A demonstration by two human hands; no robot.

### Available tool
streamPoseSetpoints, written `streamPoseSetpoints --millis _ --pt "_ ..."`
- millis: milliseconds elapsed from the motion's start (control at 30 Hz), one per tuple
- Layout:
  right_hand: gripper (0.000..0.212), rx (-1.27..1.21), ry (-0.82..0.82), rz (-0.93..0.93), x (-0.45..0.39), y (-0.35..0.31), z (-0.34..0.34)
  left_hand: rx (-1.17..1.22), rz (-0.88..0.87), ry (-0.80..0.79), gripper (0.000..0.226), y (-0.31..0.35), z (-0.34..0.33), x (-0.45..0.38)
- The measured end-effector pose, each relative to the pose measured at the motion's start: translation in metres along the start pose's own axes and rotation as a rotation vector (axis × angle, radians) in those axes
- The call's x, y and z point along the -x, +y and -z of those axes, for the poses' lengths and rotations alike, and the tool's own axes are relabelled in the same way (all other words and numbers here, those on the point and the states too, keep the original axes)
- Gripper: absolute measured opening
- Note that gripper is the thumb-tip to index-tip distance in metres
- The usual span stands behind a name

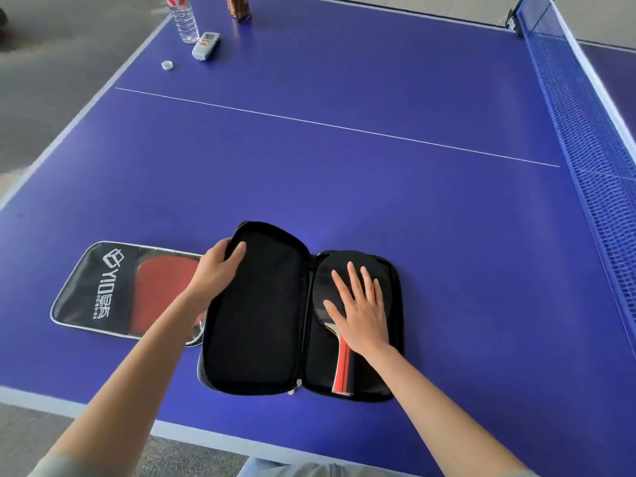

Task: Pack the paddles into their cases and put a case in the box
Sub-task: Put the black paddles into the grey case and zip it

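Left hand (215, 266) grips case flap (256, 304); flat right hand (361, 308) presses paddle (327, 287).

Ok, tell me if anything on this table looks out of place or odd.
Only a small thing: the water bottle at the far left corner stands uncapped, and a bottle cap lies loose on the table nearby. The cases and paddles look orderly.

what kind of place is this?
Likely an indoor games or rec room: the work surface is a blue table-tennis table with a white centre line, a net along its right side, and grey carpet beyond.
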State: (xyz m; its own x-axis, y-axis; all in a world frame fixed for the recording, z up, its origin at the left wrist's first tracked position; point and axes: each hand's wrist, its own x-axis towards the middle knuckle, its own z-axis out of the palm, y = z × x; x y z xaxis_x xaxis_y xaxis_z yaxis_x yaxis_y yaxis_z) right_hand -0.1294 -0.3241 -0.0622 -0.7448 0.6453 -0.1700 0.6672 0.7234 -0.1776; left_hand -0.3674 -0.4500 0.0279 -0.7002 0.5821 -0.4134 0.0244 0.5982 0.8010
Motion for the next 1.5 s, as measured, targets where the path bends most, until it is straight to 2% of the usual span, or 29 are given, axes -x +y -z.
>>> streamPoseSetpoints --millis 67,133,200,267,333,400,500,600,767,967,1067,1200,1300,1367,1433,1500 --pt "0.063 -0.003 -0.017 0.001 -0.001 0.000 0.002 0.097 -0.025 -0.102 0.036 0.014 -0.003 0.006" --pt "0.057 -0.146 -0.031 -0.003 -0.001 -0.001 0.009 0.129 -0.066 -0.168 0.039 0.028 -0.015 0.013" --pt "0.050 -0.511 -0.051 -0.053 0.000 -0.004 0.024 0.185 -0.076 -0.198 0.032 0.039 -0.032 0.019" --pt "0.047 -0.997 -0.091 -0.123 0.005 -0.011 0.048 0.242 -0.085 -0.206 0.027 0.049 -0.050 0.026" --pt "0.050 -1.411 -0.151 -0.114 0.012 -0.014 0.071 0.279 -0.132 -0.241 0.042 0.057 -0.071 0.031" --pt "0.048 -1.550 -0.142 -0.056 0.016 -0.011 0.085 0.259 -0.174 -0.282 0.053 0.061 -0.093 0.037" --pt "0.026 -1.468 0.023 -0.123 0.021 0.001 0.093 0.187 -0.240 -0.295 0.049 0.060 -0.126 0.047" --pt "0.020 -1.367 0.158 -0.286 0.021 0.028 0.083 0.080 -0.296 -0.327 0.048 0.055 -0.157 0.053" --pt "0.019 -1.296 0.119 -0.405 0.014 0.065 0.067 -0.294 -0.444 -0.283 0.049 0.034 -0.192 0.048" --pt "0.018 -0.992 0.183 -0.492 0.015 0.082 0.036 -0.859 -0.547 -0.188 0.053 0.009 -0.225 0.047" --pt "0.020 -0.994 0.170 -0.521 0.016 0.083 0.031 -0.978 -0.575 -0.102 0.055 0.001 -0.234 0.049" --pt "0.022 -0.995 0.163 -0.556 0.017 0.088 0.030 -1.002 -0.609 -0.062 0.058 0.001 -0.244 0.052" --pt "0.046 -0.913 0.216 -0.519 0.018 0.087 0.033 -0.982 -0.571 -0.073 0.061 0.000 -0.243 0.052" --pt "0.056 -0.691 0.295 -0.347 0.018 0.084 0.033 -0.849 -0.574 -0.090 0.061 0.002 -0.239 0.048" --pt "0.053 -0.438 0.325 -0.076 0.012 0.078 0.037 -0.475 -0.511 -0.110 0.058 0.006 -0.230 0.051" --pt "0.049 -0.368 0.224 0.211 0.000 0.068 0.041 -0.096 -0.396 0.008 0.057 0.003 -0.215 0.063"
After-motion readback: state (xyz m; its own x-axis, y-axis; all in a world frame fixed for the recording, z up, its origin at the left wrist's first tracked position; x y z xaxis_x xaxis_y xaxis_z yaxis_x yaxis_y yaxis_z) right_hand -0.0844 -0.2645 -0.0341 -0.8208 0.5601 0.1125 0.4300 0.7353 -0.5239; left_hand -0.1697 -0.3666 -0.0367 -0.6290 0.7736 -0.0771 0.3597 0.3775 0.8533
